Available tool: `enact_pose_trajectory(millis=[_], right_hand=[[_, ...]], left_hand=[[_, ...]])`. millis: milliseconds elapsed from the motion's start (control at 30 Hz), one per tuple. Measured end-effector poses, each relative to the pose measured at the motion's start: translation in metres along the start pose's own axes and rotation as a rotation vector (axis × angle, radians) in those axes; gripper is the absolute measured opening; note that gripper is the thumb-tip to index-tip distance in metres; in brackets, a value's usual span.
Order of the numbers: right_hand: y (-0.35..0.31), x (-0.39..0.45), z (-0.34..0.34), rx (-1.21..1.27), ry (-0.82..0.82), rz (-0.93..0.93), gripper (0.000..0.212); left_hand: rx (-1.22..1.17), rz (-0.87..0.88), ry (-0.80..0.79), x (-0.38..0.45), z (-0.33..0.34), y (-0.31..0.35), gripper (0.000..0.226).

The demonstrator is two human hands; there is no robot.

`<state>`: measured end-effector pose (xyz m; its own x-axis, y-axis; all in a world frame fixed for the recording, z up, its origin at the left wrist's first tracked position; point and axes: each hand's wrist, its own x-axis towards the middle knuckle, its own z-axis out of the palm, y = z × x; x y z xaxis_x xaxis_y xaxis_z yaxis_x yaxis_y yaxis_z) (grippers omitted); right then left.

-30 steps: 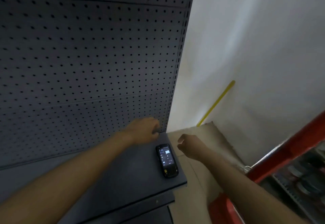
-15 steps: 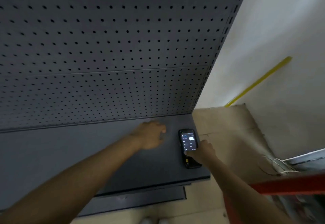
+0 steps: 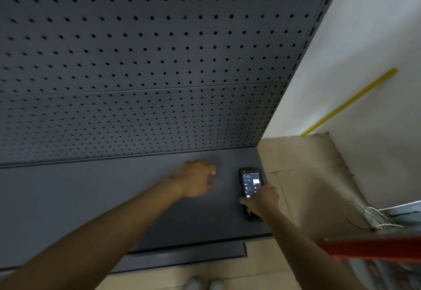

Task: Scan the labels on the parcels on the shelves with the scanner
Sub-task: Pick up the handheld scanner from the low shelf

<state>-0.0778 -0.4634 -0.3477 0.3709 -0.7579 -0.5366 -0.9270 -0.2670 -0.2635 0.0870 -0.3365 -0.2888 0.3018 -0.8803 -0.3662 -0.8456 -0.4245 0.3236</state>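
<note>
Right hand (image 3: 262, 200) grips the scanner (image 3: 250, 189) lying on the shelf (image 3: 91, 198). Left hand (image 3: 198, 179) rests beside it, fingers loosely curled, holding nothing.

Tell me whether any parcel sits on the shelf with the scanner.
No, the grey shelf holds only the scanner, gripped by the right hand, and the left hand resting beside it.

A dark grey perforated metal back panel (image 3: 159, 61) rises behind. Right of it, a white wall (image 3: 376, 27) carries a slanted yellow strip (image 3: 348, 102). Beige floor tiles (image 3: 303, 175) lie below, with white wires (image 3: 373, 219) near a red metal beam (image 3: 376, 247).
</note>
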Motion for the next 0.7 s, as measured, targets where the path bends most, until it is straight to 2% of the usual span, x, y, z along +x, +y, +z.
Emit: enact_pose_trajectory(millis=[233,367,433,567,700], right_hand=[[-0.014,-0.004,-0.018,0.227,-0.040,0.125,0.098],[-0.036,-0.023,-0.035,0.374,-0.109,0.080,0.079],[-0.051,-0.030,-0.040,0.374,-0.192,0.009,0.086],[-0.081,-0.059,-0.052,0.190,-0.309,-0.217,0.058],[-0.114,-0.092,-0.051,0.058,-0.266,-0.467,0.052]], left_hand=[[-0.009,-0.060,0.005,-0.017,-0.014,-0.013,0.041],[-0.025,-0.092,0.031,-0.034,-0.033,-0.018,0.044],[-0.021,-0.093,0.057,-0.043,-0.044,-0.021,0.043],[0.021,-0.101,0.140,-0.076,-0.062,-0.028,0.042],[0.091,-0.200,0.183,-0.122,-0.070,-0.048,0.041]])
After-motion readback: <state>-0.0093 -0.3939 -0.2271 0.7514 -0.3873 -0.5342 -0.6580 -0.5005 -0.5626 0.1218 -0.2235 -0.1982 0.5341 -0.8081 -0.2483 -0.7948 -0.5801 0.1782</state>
